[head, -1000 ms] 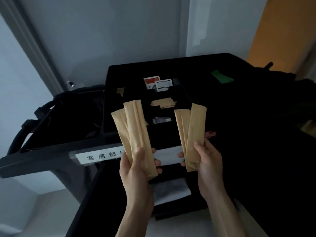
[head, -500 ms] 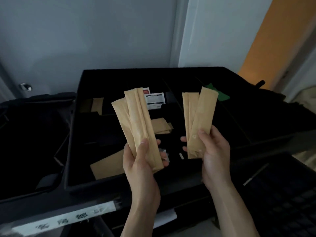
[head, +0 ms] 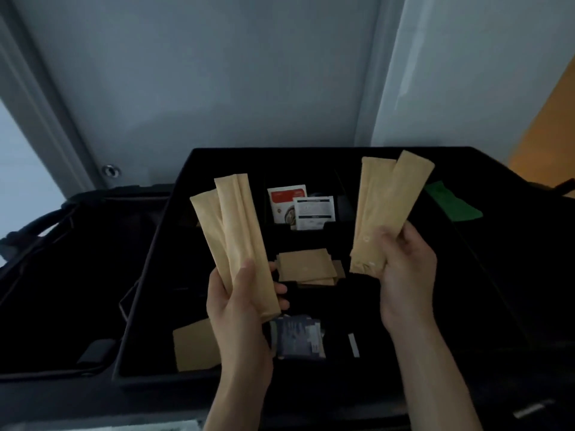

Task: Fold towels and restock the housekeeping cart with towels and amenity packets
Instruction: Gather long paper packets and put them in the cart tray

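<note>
The black cart tray (head: pixel 186 244) spreads below me, split into compartments so each kind of amenity keeps its own slot. I hold both bundles upright over it to match them to a slot before setting them down. My left hand (head: pixel 239 303) grips 2 or 3 long tan packets (head: pixel 236 237) by their lower ends, thumb across the front. My right hand (head: pixel 404 269) pinches 2 more tan packets (head: pixel 382 209), fanned so I can count them. Flat tan envelopes (head: pixel 306 269) already lie stacked in the middle compartment between my hands. Behind them stand a red-and-white sachet (head: pixel 284 200) and a white sachet (head: pixel 314 211); both carry print, but it is too blurred to read. No towels are in view.
</note>
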